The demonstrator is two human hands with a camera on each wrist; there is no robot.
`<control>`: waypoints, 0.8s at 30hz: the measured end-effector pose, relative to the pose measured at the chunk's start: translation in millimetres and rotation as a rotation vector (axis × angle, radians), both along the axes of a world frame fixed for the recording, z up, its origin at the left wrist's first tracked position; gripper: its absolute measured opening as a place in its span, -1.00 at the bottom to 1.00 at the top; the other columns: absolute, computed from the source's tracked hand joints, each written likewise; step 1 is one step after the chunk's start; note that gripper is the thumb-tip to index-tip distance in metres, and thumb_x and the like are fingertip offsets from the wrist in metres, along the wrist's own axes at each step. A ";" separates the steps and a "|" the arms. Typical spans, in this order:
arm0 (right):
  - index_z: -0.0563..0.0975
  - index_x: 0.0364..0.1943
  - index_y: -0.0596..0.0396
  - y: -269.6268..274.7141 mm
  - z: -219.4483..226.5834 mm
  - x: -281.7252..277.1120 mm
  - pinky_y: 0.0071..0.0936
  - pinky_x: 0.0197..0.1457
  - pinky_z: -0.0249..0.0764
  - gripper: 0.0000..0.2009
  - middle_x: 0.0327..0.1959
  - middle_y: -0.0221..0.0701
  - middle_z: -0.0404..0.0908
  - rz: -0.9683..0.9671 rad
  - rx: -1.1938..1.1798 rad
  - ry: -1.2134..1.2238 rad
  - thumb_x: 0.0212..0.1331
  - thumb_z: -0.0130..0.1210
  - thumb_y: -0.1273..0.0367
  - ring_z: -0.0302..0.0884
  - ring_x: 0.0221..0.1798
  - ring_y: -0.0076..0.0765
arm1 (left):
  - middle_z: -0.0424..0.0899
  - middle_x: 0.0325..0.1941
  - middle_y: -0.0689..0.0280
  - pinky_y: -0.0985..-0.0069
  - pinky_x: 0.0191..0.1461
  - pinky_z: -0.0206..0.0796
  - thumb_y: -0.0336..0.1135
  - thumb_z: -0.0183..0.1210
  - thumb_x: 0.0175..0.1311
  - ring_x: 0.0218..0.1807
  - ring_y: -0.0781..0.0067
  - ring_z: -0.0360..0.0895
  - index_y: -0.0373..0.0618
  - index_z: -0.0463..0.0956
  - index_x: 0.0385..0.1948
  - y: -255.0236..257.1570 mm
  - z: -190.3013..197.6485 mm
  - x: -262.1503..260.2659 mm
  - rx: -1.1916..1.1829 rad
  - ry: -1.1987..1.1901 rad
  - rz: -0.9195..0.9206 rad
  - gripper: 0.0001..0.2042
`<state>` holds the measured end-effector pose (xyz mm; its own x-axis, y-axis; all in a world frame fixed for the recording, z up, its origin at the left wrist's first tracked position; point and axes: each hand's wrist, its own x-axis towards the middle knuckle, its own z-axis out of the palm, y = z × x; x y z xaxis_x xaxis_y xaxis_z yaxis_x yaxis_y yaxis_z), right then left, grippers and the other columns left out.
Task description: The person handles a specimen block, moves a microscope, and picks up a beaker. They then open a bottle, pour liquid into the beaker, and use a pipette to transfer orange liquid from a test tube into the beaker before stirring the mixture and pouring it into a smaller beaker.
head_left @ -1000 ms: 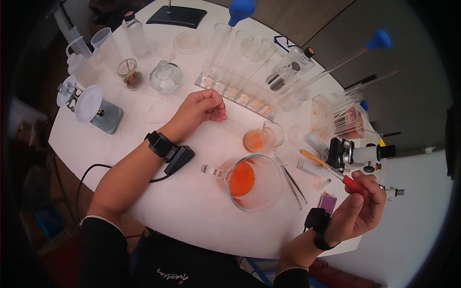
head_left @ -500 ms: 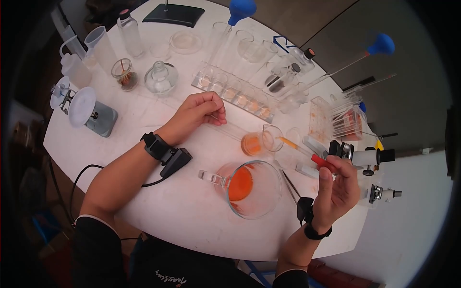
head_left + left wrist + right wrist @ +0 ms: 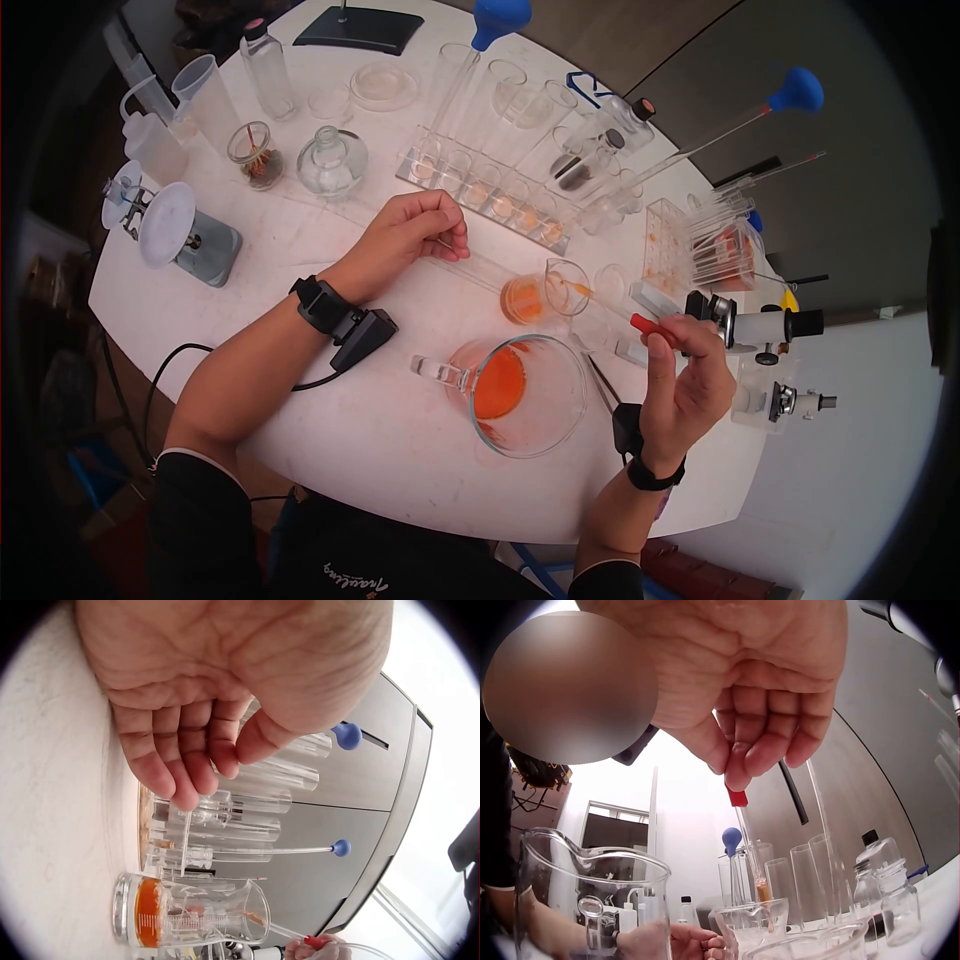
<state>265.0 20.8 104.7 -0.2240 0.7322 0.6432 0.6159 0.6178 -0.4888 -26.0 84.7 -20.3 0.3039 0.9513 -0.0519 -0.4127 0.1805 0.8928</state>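
My right hand [image 3: 690,385] pinches the red bulb [image 3: 648,327] of a glass dropper [image 3: 748,836]. Orange liquid shows in the dropper, whose tip is at the mouth of a small beaker [image 3: 525,300]. More orange liquid sits low in this beaker, plain in the left wrist view [image 3: 148,911]. My left hand [image 3: 420,232], fingers curled, holds a thin clear rod [image 3: 186,844] that runs toward the small beaker; the fingers partly hide the grip. Nearer my body stands a large handled glass jug [image 3: 535,410] with orange liquid at its bottom.
Behind the hands is a clear rack [image 3: 480,200] of tubes. A round flask [image 3: 332,165], a jar [image 3: 256,158] and a balance [image 3: 205,250] stand to the left. Tweezers [image 3: 603,378], a microscope [image 3: 755,327] and another tube rack [image 3: 663,245] are at the right.
My right hand has moved left with the dropper, bringing its tip from the right side to the small beaker's mouth. The left hand has stayed nearly still.
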 end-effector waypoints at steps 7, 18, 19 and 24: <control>0.59 -0.35 0.25 0.6 2.5 -3.1 -0.27 -0.02 0.52 -0.88 -0.47 -0.29 0.65 0.009 0.061 -0.076 0.00 0.26 0.61 0.57 -0.38 -0.23 | 0.57 -0.27 0.35 0.52 -0.02 0.42 -0.30 -0.02 0.43 -0.20 0.52 0.58 -0.11 0.47 -0.31 -0.5 0.7 0.3 -0.007 0.003 0.001 -0.85; 0.56 -0.29 0.32 -16.7 12.6 -2.5 -0.18 0.00 0.49 -0.81 -0.50 -0.23 0.61 0.033 0.092 0.147 -0.04 0.27 0.59 0.48 -0.43 -0.30 | 0.57 -0.27 0.36 0.53 -0.02 0.42 -0.29 -0.02 0.43 -0.20 0.53 0.57 -0.11 0.46 -0.32 -0.7 -0.4 0.1 0.004 0.001 0.003 -0.85; 0.56 -0.32 0.32 -21.1 11.2 -2.2 -0.15 -0.03 0.46 -0.78 -0.54 -0.25 0.57 0.019 0.095 0.238 -0.05 0.30 0.51 0.43 -0.45 -0.34 | 0.57 -0.27 0.36 0.53 -0.02 0.42 -0.29 -0.02 0.43 -0.20 0.53 0.57 -0.11 0.46 -0.32 -0.5 -0.7 0.2 0.006 0.000 0.002 -0.85; 0.59 -0.43 0.24 -40.5 33.3 -11.0 -0.19 -0.20 0.46 -0.71 -0.62 -0.31 0.56 0.146 0.082 0.182 -0.23 0.39 0.36 0.42 -0.53 -0.27 | 0.57 -0.28 0.36 0.53 -0.02 0.42 -0.29 -0.02 0.43 -0.20 0.53 0.57 -0.11 0.46 -0.32 -1.0 0.0 0.3 0.005 -0.009 0.001 -0.85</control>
